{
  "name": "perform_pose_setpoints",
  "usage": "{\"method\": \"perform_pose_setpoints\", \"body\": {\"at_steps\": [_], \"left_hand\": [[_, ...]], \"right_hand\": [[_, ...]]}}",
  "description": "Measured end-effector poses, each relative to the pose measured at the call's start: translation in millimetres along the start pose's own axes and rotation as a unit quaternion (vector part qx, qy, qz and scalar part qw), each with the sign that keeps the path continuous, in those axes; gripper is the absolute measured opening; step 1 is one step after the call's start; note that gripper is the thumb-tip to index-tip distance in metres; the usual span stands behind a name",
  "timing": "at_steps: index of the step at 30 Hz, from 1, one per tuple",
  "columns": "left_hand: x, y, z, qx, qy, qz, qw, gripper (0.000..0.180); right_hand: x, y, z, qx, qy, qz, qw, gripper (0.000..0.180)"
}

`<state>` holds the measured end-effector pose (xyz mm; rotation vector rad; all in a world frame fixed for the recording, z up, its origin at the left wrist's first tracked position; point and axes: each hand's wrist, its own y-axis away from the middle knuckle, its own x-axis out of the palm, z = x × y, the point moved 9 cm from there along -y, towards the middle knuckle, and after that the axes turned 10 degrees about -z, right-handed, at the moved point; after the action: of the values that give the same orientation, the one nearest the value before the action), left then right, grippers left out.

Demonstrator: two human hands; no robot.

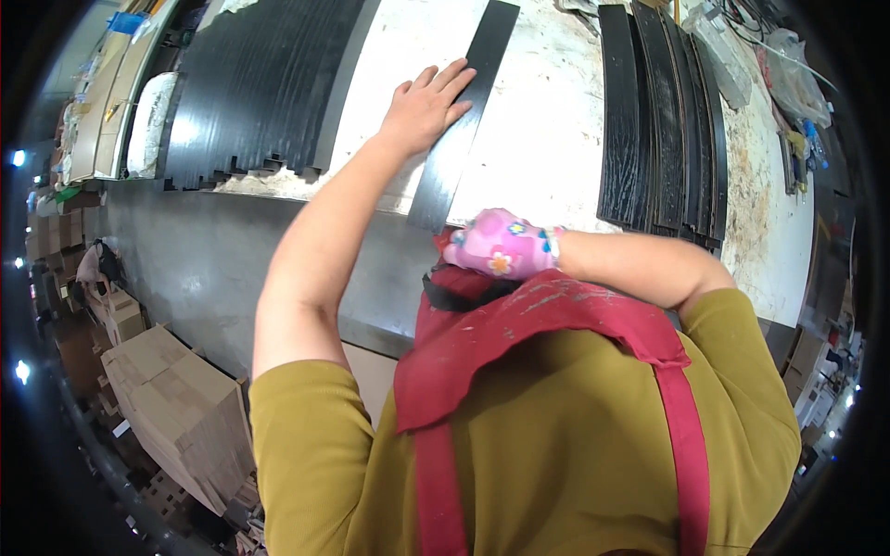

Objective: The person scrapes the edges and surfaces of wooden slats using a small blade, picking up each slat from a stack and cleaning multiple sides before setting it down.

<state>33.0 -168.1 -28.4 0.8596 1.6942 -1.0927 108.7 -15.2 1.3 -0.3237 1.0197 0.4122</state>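
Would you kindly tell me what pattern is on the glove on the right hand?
Pink glove with a colourful flower print, best seen in the head view.

the black strip (461, 120) under the bare left hand (422, 107) looks like a smooth laminate, with a dull sheen. the right hand (505, 243) wears a soft cloth glove, pink with a flower print. the worktop (547, 139) is pale and matt, rough with scratches and sawdust. the stack of black panels (260, 83) on the left is glossy, with a ribbed woodgrain texture. the black strips (663, 120) on the right show the same grain. the red apron (519, 343) is coarse cloth, smeared with dried paint. the cardboard boxes (176, 408) below are plain matt brown.
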Motion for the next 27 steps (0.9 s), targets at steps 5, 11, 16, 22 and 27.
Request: {"method": "perform_pose_setpoints", "body": {"at_steps": [5, 11, 16, 22, 27], "left_hand": [[-27, 53, -8, -0.189, -0.03, 0.063, 0.979, 0.078], [-42, 79, -19, -0.324, 0.142, 0.002, 0.935, 0.066], [-4, 79, -49, -0.524, 0.622, 0.054, 0.579, 0.049], [-21, 30, -122, -0.485, 0.811, 0.046, 0.326, 0.032], [-53, -14, -152, -0.424, 0.865, 0.03, 0.266, 0.026]], "right_hand": [[-85, 66, -65, 0.259, -0.181, -0.217, 0.924, 0.016], [-104, 105, -70, 0.337, -0.224, -0.309, 0.861, 0.025], [-127, 124, -54, 0.363, -0.198, -0.399, 0.819, 0.021], [-170, 136, 9, 0.26, -0.008, -0.507, 0.822, 0.009], [-193, 143, 38, 0.261, 0.113, -0.533, 0.797, 0.009]]}}
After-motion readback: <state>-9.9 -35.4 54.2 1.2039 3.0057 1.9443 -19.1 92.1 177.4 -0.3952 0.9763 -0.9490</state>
